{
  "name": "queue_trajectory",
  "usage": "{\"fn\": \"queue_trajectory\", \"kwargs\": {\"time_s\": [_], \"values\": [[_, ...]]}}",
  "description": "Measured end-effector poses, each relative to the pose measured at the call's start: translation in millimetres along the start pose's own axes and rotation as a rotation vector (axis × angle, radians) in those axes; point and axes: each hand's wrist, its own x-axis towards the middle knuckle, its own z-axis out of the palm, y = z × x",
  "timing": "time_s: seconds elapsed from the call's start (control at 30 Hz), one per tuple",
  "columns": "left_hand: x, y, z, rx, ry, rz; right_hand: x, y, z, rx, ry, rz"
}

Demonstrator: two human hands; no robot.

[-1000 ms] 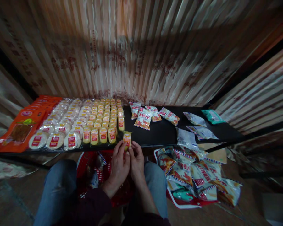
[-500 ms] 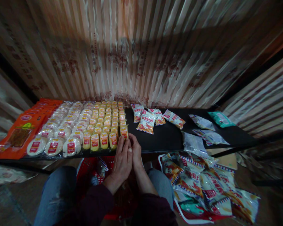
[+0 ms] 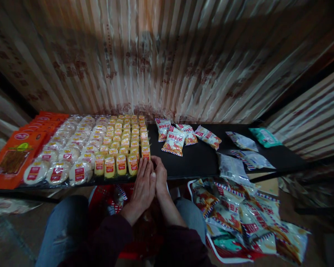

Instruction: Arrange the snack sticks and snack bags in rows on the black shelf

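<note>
Both my hands are at the shelf's front edge, by the near end of the rightmost row of small yellow wrapped cakes (image 3: pixel 145 152). My left hand (image 3: pixel 141 183) lies with its fingers stretched forward against that row. Pressed close on its right side is my right hand (image 3: pixel 160 174), fingers bent inward toward the row's end. Whatever lies between the palms is hidden. More yellow wrapped cakes (image 3: pixel 121 165) stand in straight rows to the left, beside rows of round white wrapped cakes (image 3: pixel 79 173).
Orange snack packets (image 3: pixel 12 159) overlap at the black shelf's (image 3: pixel 183 168) left end. Several white snack bags (image 3: pixel 174 141) lie on its right part, near a teal packet (image 3: pixel 265 137). Below stand a basket (image 3: pixel 215 256) heaped with bags and a red basket (image 3: pixel 96 200) between my knees.
The camera view has shifted slightly. My hands stay at the end of the rightmost yellow row, the left fingertips still against it. The packets on the shelf keep their places.
</note>
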Motion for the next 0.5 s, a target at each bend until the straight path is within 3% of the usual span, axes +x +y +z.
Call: {"fn": "queue_trajectory", "kwargs": {"time_s": [0.17, 0.5], "values": [[-2, -2, -1.0, -0.006, 0.006, 0.008, 4, 1, -1, -0.087, 0.010, -0.045], [-9, -3, 0.8, -0.011, 0.002, 0.022, 17, 16, 2, 0.027, 0.043, -0.026]]}}
